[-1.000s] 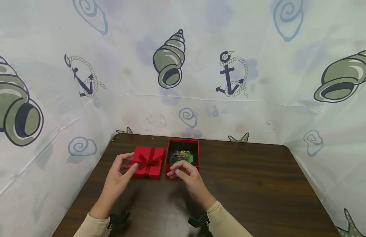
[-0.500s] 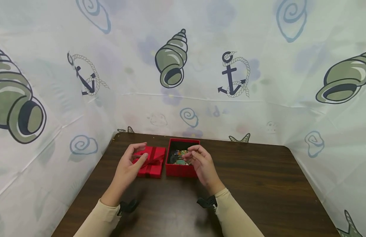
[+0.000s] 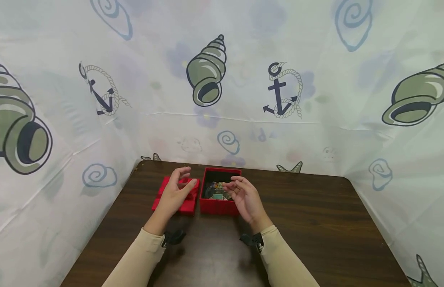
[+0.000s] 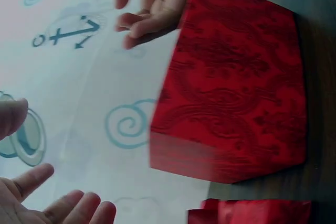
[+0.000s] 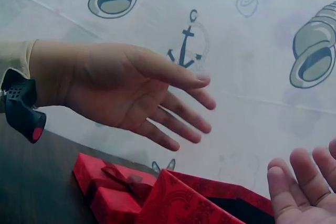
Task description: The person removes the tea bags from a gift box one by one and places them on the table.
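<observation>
In the head view, my left hand [image 3: 175, 195] is raised over the red gift box lid [image 3: 187, 207], covering part of it. Its fingers are loosely bent and hold nothing, as the right wrist view also shows for that hand [image 5: 115, 82]. My right hand [image 3: 247, 201] hovers at the right front corner of the open red gift box [image 3: 218, 207], with relaxed fingers over its rim. Nothing shows in its grasp. Small colourful items [image 3: 218, 190] lie inside the box, partly behind the right fingertips. A dark ribbon bow [image 5: 126, 178] tops the lid, seen in the right wrist view.
The box and its lid stand side by side near the back of a dark wooden table [image 3: 300, 223]. Behind it hangs a pale curtain [image 3: 250, 139] printed with shells and anchors. Black wrist straps [image 3: 174, 237] are on both wrists.
My left hand has shifted right and upward across the lid towards the box. My right hand has drawn from the box's front to its right corner; box and lid have stayed put.
</observation>
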A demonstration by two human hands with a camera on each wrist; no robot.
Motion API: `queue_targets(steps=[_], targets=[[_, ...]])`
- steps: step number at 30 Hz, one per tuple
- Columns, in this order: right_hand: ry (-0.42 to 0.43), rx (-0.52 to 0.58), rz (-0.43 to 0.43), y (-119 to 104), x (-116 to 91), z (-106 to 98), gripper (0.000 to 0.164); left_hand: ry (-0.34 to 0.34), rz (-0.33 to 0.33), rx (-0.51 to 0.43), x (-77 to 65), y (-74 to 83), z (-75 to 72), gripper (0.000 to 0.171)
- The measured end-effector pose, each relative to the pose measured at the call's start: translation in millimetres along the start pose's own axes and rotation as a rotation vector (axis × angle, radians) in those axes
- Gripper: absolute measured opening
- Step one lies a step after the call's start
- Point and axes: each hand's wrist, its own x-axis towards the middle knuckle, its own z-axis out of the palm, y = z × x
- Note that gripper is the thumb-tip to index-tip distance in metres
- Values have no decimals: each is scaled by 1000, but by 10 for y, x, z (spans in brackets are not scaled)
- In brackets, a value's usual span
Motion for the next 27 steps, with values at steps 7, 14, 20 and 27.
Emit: queue_targets(steps=[7,14,20,27], targets=[[18,3,76,-46,91,-20,35,-118,-20,22,119,-141,294,89],[53,0,170,-96,159,12,39,-200,-56,146,206,-211,587,117],[82,-56,200,-88,197,87,47,-191,-84,206,223,-273,708,130],[121,-182,259,-115,234,174,47,-163,-67,253,237,-374,752,134]])
